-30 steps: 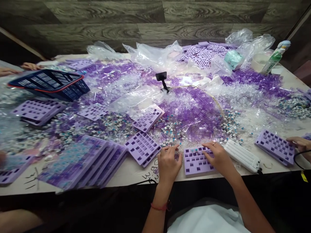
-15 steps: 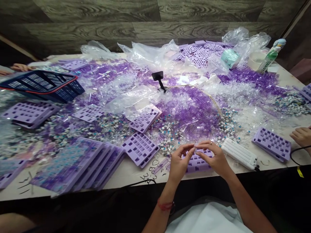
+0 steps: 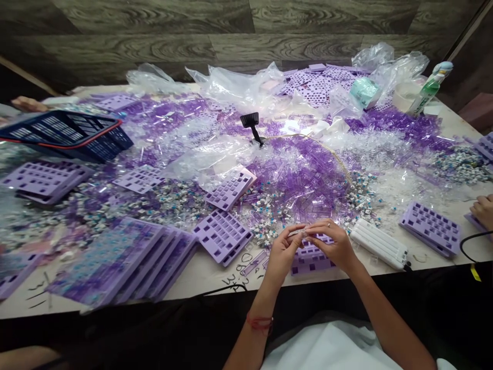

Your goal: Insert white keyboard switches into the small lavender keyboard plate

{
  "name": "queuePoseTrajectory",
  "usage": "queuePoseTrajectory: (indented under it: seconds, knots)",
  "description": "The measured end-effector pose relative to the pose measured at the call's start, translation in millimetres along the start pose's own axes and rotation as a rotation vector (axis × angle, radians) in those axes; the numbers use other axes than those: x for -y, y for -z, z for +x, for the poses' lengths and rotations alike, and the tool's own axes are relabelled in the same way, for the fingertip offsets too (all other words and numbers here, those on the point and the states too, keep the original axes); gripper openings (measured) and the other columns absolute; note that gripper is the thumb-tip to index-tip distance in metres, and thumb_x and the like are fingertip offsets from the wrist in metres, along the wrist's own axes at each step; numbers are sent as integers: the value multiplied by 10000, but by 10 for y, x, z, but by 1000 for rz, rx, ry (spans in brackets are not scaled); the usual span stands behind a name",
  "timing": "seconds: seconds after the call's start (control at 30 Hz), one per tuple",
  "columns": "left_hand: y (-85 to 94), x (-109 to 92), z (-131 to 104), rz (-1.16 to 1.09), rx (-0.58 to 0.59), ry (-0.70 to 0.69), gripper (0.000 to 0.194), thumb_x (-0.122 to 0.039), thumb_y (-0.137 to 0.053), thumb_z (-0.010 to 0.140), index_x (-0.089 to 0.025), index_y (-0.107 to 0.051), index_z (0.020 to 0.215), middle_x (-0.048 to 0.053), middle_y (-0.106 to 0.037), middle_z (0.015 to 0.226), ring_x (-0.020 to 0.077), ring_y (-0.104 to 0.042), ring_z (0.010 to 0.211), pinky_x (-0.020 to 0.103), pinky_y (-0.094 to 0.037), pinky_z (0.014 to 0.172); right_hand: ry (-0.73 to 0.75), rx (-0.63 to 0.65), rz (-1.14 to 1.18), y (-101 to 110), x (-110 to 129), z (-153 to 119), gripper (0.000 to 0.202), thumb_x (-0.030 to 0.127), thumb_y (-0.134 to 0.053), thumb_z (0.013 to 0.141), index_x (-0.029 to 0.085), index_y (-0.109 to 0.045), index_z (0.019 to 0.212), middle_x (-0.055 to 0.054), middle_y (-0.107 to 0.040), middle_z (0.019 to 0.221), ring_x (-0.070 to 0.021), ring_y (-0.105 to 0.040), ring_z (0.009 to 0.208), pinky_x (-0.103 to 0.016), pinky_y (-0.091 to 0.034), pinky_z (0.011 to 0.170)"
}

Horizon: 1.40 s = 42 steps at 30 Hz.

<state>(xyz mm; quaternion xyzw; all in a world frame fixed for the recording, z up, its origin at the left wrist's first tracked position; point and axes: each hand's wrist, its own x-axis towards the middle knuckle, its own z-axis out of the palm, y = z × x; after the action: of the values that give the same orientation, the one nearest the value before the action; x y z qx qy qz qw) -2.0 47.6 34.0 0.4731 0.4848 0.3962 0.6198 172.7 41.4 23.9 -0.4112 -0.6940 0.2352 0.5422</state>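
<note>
My left hand (image 3: 284, 252) and my right hand (image 3: 332, 242) meet at the fingertips, pinching a tiny whitish see-through piece (image 3: 302, 234) between them. Its exact kind is too small to make out. Directly beneath both hands lies a purple keyboard plate (image 3: 314, 263) with square cutouts, partly covered by my fingers. Left of it, a stack of similar plates (image 3: 222, 236) sits by loose see-through purple keycaps (image 3: 252, 263). Small white and blue key switches (image 3: 267, 216) are heaped just beyond my left hand. To the right of my right hand is a white ribbed block (image 3: 379, 244).
Purple plates filled with parts (image 3: 115, 262) lean in a row at left. Behind them stands a dark blue basket (image 3: 92, 136). A black brush-like tool (image 3: 252, 128) rises mid-table, and a green bottle (image 3: 427, 95) stands far right. Co-workers' hands show at both sides.
Both my hands have shifted slightly left, still pinched together. The co-worker's hand at right has moved right, and the one behind the basket has changed position.
</note>
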Motion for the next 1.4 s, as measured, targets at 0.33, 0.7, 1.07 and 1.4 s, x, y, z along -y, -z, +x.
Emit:
queuePoseTrajectory:
  seconds: [0.33,0.7,1.07,1.4]
  knots:
    - [20,37,1,567,-153,-338,244,-307,-555,981,-222,-718,1142,51,-767,1060,182,-661,862,337,-529,842,-82,57,-124,81,-138,-97,153,249,-705,944,244,-767,1084,-66,-776,1023,-209,-697,992,-388,-574,910]
    - [31,143,-15,913,-68,-635,342,-140,-638,898,-215,-650,1232,44,-757,1125,229,-644,1012,377,-559,910,-87,200,-220,78,-299,-164,207,176,-680,927,233,-781,1099,-73,-771,1016,-203,-685,985,-373,-584,917]
    - [40,178,49,1065,-72,-628,299,-168,-624,938,-215,-647,1232,50,-764,1081,237,-658,991,381,-553,871,-93,277,-368,68,-245,-133,211,128,-706,904,234,-793,1064,-53,-771,993,-199,-673,995,-325,-569,885]
    - [-113,-204,186,1314,46,-237,477,-130,-692,838,-253,-646,1297,54,-761,1008,258,-685,979,357,-508,845,-182,635,-678,75,-12,238,169,161,-674,940,231,-825,918,-60,-769,885,-197,-653,880,-301,-470,787]
